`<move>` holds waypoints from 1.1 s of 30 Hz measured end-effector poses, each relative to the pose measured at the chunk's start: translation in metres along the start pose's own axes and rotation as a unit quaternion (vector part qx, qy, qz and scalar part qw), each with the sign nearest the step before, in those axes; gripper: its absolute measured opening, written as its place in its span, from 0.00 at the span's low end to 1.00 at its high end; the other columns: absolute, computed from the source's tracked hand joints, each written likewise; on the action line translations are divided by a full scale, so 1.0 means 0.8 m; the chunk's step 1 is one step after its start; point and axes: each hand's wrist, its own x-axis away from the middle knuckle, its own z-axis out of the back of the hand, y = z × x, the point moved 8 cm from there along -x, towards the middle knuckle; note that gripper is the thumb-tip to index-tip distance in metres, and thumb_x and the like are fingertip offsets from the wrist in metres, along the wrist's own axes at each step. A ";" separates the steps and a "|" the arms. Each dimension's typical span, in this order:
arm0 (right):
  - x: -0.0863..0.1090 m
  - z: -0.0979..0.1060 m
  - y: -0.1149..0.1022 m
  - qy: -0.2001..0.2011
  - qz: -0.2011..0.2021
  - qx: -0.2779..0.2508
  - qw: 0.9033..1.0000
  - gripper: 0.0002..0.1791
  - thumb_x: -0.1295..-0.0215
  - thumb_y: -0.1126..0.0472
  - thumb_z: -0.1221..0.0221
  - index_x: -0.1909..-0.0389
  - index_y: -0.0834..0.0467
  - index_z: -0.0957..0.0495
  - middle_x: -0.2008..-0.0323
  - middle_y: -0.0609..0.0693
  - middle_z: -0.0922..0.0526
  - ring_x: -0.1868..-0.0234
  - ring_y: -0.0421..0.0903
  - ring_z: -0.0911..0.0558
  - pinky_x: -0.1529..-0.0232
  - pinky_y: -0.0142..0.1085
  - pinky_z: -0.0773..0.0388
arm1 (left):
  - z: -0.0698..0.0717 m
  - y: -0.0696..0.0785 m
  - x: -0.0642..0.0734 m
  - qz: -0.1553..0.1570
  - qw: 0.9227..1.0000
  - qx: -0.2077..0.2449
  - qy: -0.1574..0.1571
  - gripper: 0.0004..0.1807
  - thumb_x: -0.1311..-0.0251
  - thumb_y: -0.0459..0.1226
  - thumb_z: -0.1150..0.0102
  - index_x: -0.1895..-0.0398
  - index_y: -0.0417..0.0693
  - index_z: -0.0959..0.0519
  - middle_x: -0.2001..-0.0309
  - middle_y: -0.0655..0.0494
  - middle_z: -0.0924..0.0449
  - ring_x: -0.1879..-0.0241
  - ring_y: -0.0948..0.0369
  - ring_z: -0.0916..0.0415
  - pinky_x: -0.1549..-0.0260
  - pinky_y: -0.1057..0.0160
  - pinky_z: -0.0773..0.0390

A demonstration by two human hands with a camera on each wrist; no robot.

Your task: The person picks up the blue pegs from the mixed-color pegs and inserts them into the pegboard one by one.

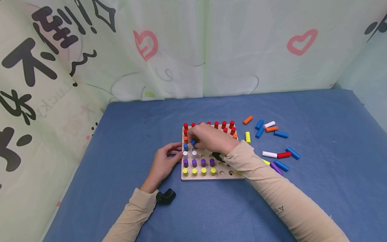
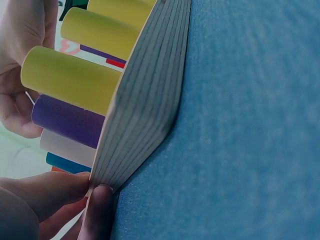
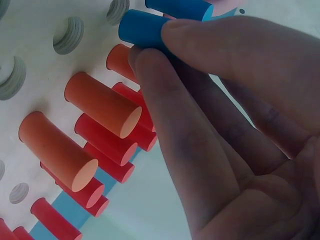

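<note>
My right hand [image 1: 208,137] pinches a blue peg [image 3: 142,29] between thumb and fingers, over the blue row of a wooden pegboard [image 1: 198,178]. One blue peg [image 1: 185,147] stands upright at the left end of that row. My left hand [image 1: 164,161] rests its thumb and fingertips against the board's left edge, beside the white pegs [image 1: 194,154]. Red pegs [image 1: 224,124] fill the back, with orange pegs [image 3: 102,105] in front of them. Purple pegs [image 1: 203,162] and yellow pegs [image 1: 204,172] stand nearer me. The right hand and sleeve hide part of the board.
Loose pegs lie on the blue tablecloth to the right, among them an orange peg [image 1: 247,120], a yellow peg [image 1: 248,137], a red peg [image 1: 284,155] and several blue ones. A black wrist camera [image 1: 167,196] sits at my left cuff. A printed curtain [image 1: 242,67] hangs behind.
</note>
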 end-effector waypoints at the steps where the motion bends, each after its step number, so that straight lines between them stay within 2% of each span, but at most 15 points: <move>1: 0.000 0.000 0.000 0.000 0.001 0.000 1.000 0.07 0.41 0.71 0.33 0.62 0.61 0.17 0.65 0.52 0.16 0.64 0.44 0.20 0.57 0.35 0.18 | 0.000 0.000 0.000 0.001 1.000 -0.001 0.000 0.19 0.36 0.35 0.37 0.42 0.46 0.20 0.51 0.52 0.16 0.55 0.58 0.19 0.59 0.64 0.16; 15: -0.008 -0.012 0.000 -0.030 -0.012 0.016 0.999 0.07 0.41 0.70 0.33 0.62 0.61 0.17 0.65 0.51 0.16 0.63 0.44 0.20 0.55 0.36 0.18 | 0.000 -0.001 0.000 0.012 1.000 -0.001 -0.001 0.19 0.36 0.35 0.36 0.41 0.46 0.20 0.50 0.51 0.17 0.56 0.59 0.19 0.59 0.64 0.16; 33: -0.007 -0.015 0.001 -0.035 -0.018 0.014 0.999 0.08 0.41 0.70 0.32 0.61 0.61 0.17 0.63 0.54 0.16 0.63 0.45 0.21 0.53 0.37 0.19 | 0.000 0.000 -0.001 0.008 1.000 0.001 -0.001 0.19 0.36 0.34 0.36 0.41 0.45 0.20 0.50 0.50 0.16 0.55 0.58 0.19 0.59 0.63 0.16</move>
